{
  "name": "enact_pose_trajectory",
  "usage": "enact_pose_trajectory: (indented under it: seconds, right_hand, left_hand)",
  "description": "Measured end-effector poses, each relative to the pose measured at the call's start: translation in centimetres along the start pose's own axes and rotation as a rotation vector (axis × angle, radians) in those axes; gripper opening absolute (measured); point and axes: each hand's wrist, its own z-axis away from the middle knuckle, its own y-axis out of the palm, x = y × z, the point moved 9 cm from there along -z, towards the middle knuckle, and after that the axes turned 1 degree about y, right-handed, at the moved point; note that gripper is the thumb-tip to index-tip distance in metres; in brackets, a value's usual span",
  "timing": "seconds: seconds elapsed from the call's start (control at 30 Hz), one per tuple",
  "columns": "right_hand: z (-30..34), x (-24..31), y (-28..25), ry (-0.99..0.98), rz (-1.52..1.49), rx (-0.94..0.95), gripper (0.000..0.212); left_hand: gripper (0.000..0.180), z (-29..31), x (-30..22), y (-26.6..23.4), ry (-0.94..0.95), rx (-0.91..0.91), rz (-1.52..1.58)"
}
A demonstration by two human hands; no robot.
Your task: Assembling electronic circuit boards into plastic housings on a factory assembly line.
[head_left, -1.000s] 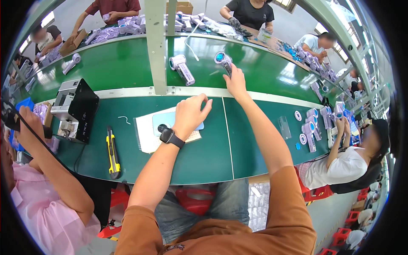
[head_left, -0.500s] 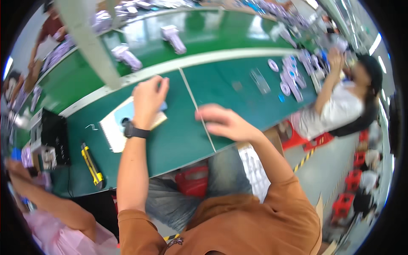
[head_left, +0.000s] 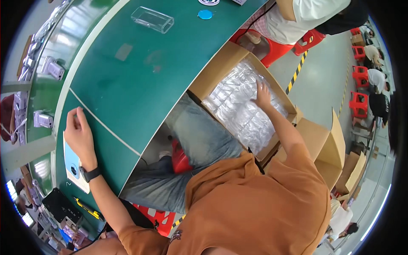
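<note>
My right hand [head_left: 263, 97] is over an open cardboard box [head_left: 204, 74] at my right side, fingers spread, with nothing seen in its grip. Rows of clear plastic cases [head_left: 238, 106] fill that box, and the fingertips are at or just above them; contact cannot be made out. On the left, my left hand [head_left: 80, 138] hovers at the green table beside a notebook [head_left: 80, 183] and a light-blue item [head_left: 70, 158] with a round dark spot. Its fingers are loosely bent and apart, holding nothing visible.
A clear plastic case [head_left: 152, 19] and a blue disc [head_left: 205, 14] lie on the table [head_left: 140, 85]. A yellow utility knife [head_left: 88, 208] lies near a black box [head_left: 61, 206]. A seated person [head_left: 314, 17] is at the far right. Another open carton [head_left: 318, 144] stands behind my right arm.
The view has swung to the right. My right hand has moved from above the table to the box of clear plastic cases. My left hand stays near the notebook.
</note>
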Motion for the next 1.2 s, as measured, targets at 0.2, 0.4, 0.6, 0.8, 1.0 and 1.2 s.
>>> enact_pose_trajectory:
  seconds: [0.2, 0.4, 0.6, 0.8, 1.0, 1.2]
  right_hand:
    - [-8.6, 1.7, 0.4, -0.201, 0.160, 0.114, 0.133]
    - [-7.7, 5.3, 1.8, -0.786, 0.010, 0.193, 0.122]
    - [-4.2, 7.7, 5.2, -0.545, 0.042, 0.436, 0.101]
    - [-0.9, 6.9, 7.1, -0.104, 0.069, 0.202, 0.078]
    - [-0.6, 4.7, 6.6, 0.233, -0.269, -0.069, 0.061]
    - [1.5, 1.7, 1.3, 0.141, -1.209, -0.450, 0.063]
  left_hand:
    - [0.021, 0.1, 1.2, 0.1, 0.005, -0.031, 0.003]
    - [0.020, -0.3, 1.7, 0.5, -0.028, -0.016, -0.010]
    - [0.021, -0.2, 1.6, 0.2, -0.035, -0.025, -0.005]
    - [0.018, -0.6, 0.6, 0.5, -0.014, 0.004, 0.013]
    - [0.015, -0.6, -0.4, 0.0, 0.042, -0.021, 0.008]
    - [0.016, -0.2, -0.4, -0.1, 0.038, -0.033, 0.000]
